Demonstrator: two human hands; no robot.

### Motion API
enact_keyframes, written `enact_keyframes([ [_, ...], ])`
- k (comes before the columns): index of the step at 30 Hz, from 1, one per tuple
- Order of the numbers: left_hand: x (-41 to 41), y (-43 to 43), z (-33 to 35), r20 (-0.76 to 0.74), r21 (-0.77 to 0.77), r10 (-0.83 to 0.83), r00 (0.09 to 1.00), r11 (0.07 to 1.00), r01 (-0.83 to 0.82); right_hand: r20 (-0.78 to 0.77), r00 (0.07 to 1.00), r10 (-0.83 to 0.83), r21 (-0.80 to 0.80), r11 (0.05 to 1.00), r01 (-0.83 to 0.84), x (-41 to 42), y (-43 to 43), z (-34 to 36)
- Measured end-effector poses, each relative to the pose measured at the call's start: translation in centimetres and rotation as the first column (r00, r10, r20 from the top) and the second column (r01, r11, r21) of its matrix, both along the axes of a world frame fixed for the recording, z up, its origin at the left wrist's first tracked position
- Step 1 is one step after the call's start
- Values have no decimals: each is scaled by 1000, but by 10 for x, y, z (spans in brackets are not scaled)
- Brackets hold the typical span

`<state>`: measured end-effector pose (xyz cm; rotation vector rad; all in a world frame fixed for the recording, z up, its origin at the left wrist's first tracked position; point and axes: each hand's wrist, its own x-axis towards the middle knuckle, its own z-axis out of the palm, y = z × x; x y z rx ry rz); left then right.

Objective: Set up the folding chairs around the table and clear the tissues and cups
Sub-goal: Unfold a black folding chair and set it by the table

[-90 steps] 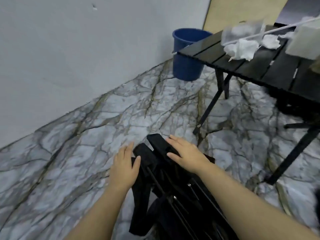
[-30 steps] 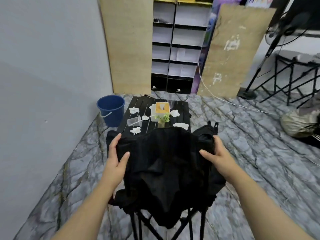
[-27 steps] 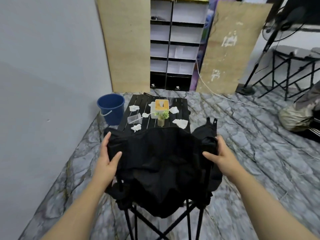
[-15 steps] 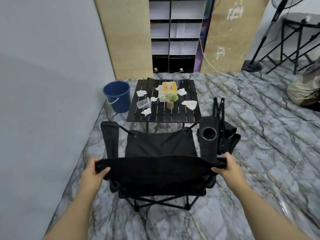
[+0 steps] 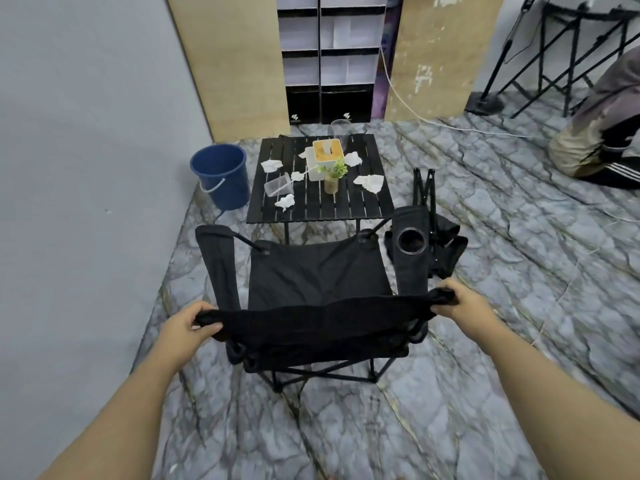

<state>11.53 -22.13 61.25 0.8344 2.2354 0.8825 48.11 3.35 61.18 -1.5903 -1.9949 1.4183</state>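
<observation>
A black folding chair (image 5: 318, 271) stands unfolded on the floor, facing the low black slatted table (image 5: 367, 206). My left hand (image 5: 187, 329) grips the left top corner of its backrest and my right hand (image 5: 462, 306) grips the right corner. On the table lie several crumpled tissues (image 5: 370, 181), a clear plastic cup on its side (image 5: 278, 184), an upright clear cup (image 5: 340, 130) at the far edge, a tissue box (image 5: 325, 157) and a small plant (image 5: 333, 178). A second chair (image 5: 436, 237), still folded, lies right of the table.
A blue bucket (image 5: 221, 180) stands left of the table against the grey wall. Shelving and wooden boards line the back. A seated person (image 5: 602, 133) and black metal stands are at the far right. A cable crosses the marble-patterned floor.
The chair went from a folded bundle on the floor to fully spread on its legs. My hands moved to the backrest's top corners, and the view tilted down and nearer.
</observation>
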Motion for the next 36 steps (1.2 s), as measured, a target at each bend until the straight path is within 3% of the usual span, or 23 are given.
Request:
enact_keyframes([
  [5, -2, 20, 33, 133, -139, -218, 967, 962, 236, -70, 997, -40, -104, 994, 33, 6, -1, 7],
  [11, 69, 129, 45, -112, -38, -381, 918, 925, 379, -134, 966, -223, -169, 965, 200, 57, 17, 2],
  [19, 266, 348, 16, -241, -180, -775, 585, 627, 758, 113, 958, -264, -28, 963, 269, 152, 96, 4],
  [25, 407, 476, -2, -400, -316, -820, 409, 542, 778, 433, 891, -133, 54, 991, 122, 241, 195, 1],
  [30, 484, 561, -24, -371, -358, -840, 397, 523, 773, 510, 847, -149, 84, 989, 123, 306, 281, -2],
  [36, 512, 683, -41, -351, -338, -856, 379, 493, 802, 544, 832, -107, 129, 991, 44, 324, 408, -24],
])
